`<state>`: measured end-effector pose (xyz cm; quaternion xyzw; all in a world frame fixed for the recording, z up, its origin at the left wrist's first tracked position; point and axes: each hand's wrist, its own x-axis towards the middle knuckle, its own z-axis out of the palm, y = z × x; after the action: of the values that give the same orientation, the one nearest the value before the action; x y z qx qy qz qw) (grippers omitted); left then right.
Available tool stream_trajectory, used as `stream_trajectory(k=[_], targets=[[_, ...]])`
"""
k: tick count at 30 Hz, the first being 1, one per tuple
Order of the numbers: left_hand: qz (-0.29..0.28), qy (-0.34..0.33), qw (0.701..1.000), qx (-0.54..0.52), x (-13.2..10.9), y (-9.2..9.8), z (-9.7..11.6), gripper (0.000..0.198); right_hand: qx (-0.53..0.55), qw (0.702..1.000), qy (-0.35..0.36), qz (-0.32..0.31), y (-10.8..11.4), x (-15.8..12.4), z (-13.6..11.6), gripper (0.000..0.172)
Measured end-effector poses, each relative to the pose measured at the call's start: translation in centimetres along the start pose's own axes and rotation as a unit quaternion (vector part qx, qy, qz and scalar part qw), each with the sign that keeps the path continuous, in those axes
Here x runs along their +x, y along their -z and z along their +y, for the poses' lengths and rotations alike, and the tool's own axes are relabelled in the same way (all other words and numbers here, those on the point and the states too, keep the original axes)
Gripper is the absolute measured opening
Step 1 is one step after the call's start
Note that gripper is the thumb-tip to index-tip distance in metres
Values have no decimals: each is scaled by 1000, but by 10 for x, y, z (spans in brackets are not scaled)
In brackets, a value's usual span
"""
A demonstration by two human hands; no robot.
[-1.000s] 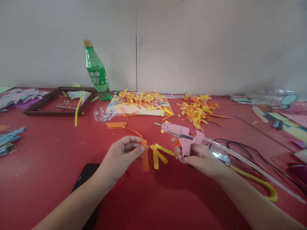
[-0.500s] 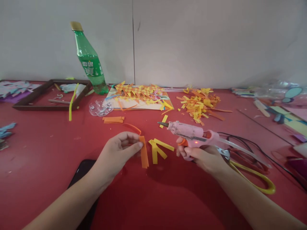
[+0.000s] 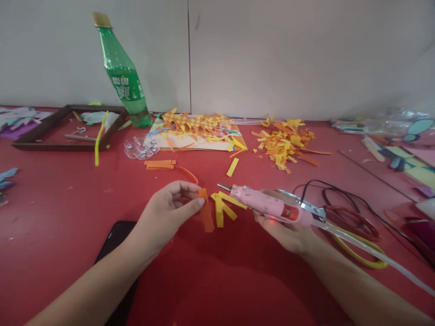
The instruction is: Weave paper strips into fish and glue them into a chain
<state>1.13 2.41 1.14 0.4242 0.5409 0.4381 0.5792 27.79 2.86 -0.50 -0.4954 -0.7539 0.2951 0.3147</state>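
Note:
Between thumb and fingers, my left hand [image 3: 173, 206] pinches an orange paper strip [image 3: 206, 215] that hangs down over the red table. A thin curved orange strip [image 3: 189, 174] shows just behind its fingertips. My right hand [image 3: 283, 231] is wrapped round a pink hot glue gun [image 3: 265, 201], whose metal nozzle points left, a short way from the orange strip. A small red light glows on the gun, and a clear glue stick [image 3: 367, 250] sticks out of its back. Several yellow paper strips [image 3: 220, 208] lie fanned out between the hands.
A green bottle [image 3: 123, 81], a dark wooden frame [image 3: 41, 146] and a woven orange-yellow paper piece [image 3: 197, 124] stand along the wall. Paper scraps [image 3: 283, 140] are heaped to the right. Scissors [image 3: 365, 258] and a black cord [image 3: 390, 226] lie by my right hand; a phone [image 3: 113, 237] lies under my left forearm.
The glue gun has turned and come lower and slightly left, its nozzle closer to the orange strip. My left hand still pinches the strip, with little movement.

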Motion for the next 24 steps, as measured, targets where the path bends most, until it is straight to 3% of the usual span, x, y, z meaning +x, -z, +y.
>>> stream_trajectory(k=[6,13,19,24], targets=[[21,11,1000,13,0,-1,2,36,-45,996,69,-16,0,4,-9,12],[10,-2,999,42,1,0,1,26,-2,997,72,-24,-2,5,-14,13],[2,-27,997,66,-1,0,0,24,1,988,156,-2,-7,3,-14,8],[1,-25,998,65,0,2,0,27,10,992,122,-1,-10,4,-12,7]])
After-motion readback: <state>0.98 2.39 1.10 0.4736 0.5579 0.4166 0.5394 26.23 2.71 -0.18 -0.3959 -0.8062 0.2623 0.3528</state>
